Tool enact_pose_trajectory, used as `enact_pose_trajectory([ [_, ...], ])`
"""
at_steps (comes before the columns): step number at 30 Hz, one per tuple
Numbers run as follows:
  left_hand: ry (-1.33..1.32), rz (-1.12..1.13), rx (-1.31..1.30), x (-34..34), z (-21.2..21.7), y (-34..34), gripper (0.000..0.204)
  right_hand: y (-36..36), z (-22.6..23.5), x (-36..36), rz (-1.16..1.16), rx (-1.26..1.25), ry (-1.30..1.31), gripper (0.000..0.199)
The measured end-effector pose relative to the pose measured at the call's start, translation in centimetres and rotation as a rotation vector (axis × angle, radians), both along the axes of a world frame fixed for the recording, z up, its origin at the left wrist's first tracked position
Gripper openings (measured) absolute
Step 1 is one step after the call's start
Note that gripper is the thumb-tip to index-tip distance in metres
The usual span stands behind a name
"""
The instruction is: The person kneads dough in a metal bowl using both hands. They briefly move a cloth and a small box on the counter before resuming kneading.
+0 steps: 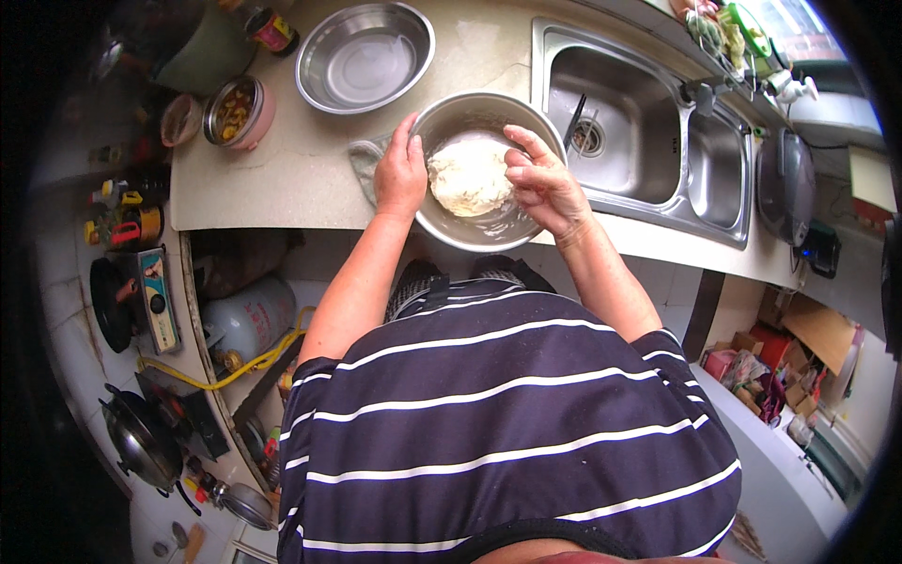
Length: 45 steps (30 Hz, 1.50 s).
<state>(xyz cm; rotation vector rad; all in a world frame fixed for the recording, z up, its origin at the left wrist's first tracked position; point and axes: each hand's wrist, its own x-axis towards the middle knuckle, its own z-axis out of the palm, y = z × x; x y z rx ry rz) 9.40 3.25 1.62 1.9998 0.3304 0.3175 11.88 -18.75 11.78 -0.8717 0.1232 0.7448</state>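
A deep metal bowl (pixel 442 117) stands at the counter's front edge with a rough, pale lump of dough (pixel 468 177) inside. Smears of dough cling to the bowl's inner wall. My left hand (pixel 401 177) grips the bowl's left side, the fingers pressed together along the rim. Over the right part of the bowl is my right hand (pixel 545 183), its bent fingers apart and flecked with dough; it holds nothing. Whether its fingertips touch the dough I cannot tell. Beside the bowl, partly behind my left hand, lies a grey-green cloth (pixel 364 169).
A wide metal basin (pixel 366 61) sits behind the bowl to the left. Right of the bowl is a double sink (pixel 615 127) with a dark utensil (pixel 575 117) by its drain. A pink container of food (pixel 246 117) and a sauce bottle (pixel 272 33) stand at the far left.
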Motion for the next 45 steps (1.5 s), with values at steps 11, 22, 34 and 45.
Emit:
enact_pose_trajectory([
  [11,-0.027,0.005,0.008,0.1,0.0,0.0,0.038,-0.5,-0.9,0.7,-0.020,0.181,0.058,0.036],
  [22,-0.092,0.021,0.017,0.1,-0.2,-0.1,0.038,0.0,-1.6,0.9,-0.039,-0.125,-0.050,0.033],
  [34,-0.048,0.010,-0.026,0.2,-0.3,0.0,0.038,0.8,-1.7,1.1,0.370,-0.968,-0.564,0.032],
  [45,-0.149,0.021,-0.081,0.1,-0.2,-0.1,0.037,5.0,-6.6,0.8,0.507,-1.502,-1.772,0.066],
])
